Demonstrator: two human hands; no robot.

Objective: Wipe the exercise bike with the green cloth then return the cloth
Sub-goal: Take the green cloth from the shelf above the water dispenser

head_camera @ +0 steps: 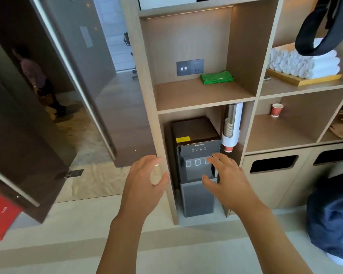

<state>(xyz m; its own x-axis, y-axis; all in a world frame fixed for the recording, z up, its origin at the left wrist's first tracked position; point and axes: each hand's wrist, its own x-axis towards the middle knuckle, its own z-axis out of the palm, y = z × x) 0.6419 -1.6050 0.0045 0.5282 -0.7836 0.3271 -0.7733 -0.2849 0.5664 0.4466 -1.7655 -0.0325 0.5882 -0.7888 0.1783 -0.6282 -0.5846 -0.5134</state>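
Observation:
A folded green cloth lies at the back of a wooden shelf compartment, just below a grey wall socket. Both my hands hang in the air well below that shelf, in front of a water dispenser. My left hand is empty, fingers relaxed and slightly bent. My right hand is empty too, fingers spread loosely. Neither hand touches the cloth. No exercise bike is in view.
A black water dispenser stands in the lower compartment beside a cup holder. Rolled white towels on a tray and a red paper cup sit to the right. Another person stands at the right edge. A dark door is open on the left.

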